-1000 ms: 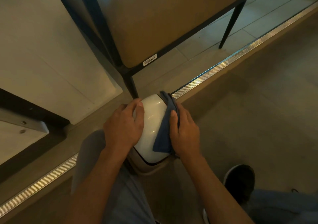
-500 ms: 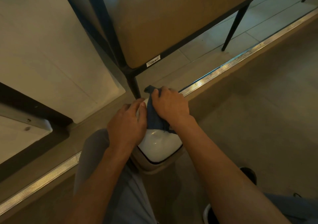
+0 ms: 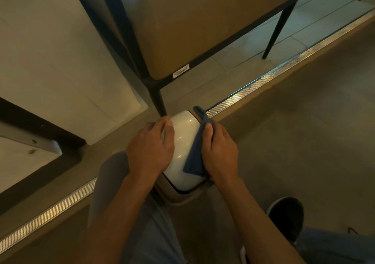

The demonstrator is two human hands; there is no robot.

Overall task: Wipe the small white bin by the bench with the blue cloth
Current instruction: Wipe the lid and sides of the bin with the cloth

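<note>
The small white bin (image 3: 183, 142) stands on the floor just in front of the bench's black leg (image 3: 158, 101), its glossy domed lid facing me. My left hand (image 3: 151, 148) rests on the lid's left side, thumb lying over the top and fingers reaching down the far edge. My right hand (image 3: 220, 152) holds the blue cloth (image 3: 195, 158) against the lid's right side, thumb on the cloth. One corner of the cloth sticks up past the lid's far end. The bin's body below the lid is mostly hidden by my arms.
A tan padded bench (image 3: 203, 20) on a black metal frame stands over tiled floor. A ribbed metal floor strip (image 3: 284, 65) runs diagonally beside the bin. A pale wall panel (image 3: 60, 61) is at left. My knee (image 3: 113, 174) and a dark shoe (image 3: 288, 215) are close by.
My right hand with the cloth swept from the lid's right side up over its far top, then came back down to the right side. The left hand stayed on the lid.
</note>
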